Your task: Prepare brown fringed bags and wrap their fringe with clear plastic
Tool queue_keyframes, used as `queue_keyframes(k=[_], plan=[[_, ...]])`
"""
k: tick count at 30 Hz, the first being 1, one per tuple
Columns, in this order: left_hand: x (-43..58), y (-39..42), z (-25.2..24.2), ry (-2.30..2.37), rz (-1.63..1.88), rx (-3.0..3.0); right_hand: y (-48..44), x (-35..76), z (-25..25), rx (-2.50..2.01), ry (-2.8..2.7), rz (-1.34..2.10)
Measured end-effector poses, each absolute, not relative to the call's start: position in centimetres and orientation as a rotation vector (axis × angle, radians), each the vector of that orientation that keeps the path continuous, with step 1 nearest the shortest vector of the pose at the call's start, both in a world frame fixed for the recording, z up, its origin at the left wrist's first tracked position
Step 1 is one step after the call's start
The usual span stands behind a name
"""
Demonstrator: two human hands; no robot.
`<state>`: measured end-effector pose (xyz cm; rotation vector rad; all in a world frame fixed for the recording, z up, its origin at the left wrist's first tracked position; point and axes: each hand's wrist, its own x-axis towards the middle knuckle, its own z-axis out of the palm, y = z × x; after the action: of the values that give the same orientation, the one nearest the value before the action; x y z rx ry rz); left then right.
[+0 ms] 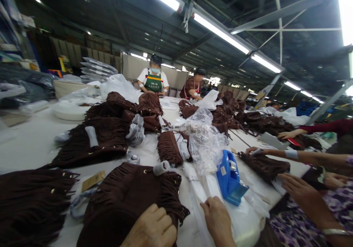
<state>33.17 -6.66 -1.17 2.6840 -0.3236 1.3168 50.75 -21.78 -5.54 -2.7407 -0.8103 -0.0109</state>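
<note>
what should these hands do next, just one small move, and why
Probably pinch and lift the edge of the white plastic with the right hand: its fingertips are already beside it, while the left hand is at the fringed brown bag, whose upper surface is largely uncovered.

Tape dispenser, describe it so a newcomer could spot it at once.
Start at the white table and find the wearer's right hand, low in the picture. Just beyond it, slightly right, is the tape dispenser. Its bright blue body sets it apart from the brown bags and clear plastic around it.
</note>
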Motion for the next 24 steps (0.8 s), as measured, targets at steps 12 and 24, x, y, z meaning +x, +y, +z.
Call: queue_keyframes(k=[12, 24], plan=[[32.9, -6.9, -1.3, -0.315, 1.27, 2.668, -23.5, 52.0, -6.2, -2.613, -1.03, 0.128], [32.9, -6.8, -1.3, -0.327, 1.306, 2.664, -23.0, 52.5, -6.3, -2.856, -1.111, -0.177]])
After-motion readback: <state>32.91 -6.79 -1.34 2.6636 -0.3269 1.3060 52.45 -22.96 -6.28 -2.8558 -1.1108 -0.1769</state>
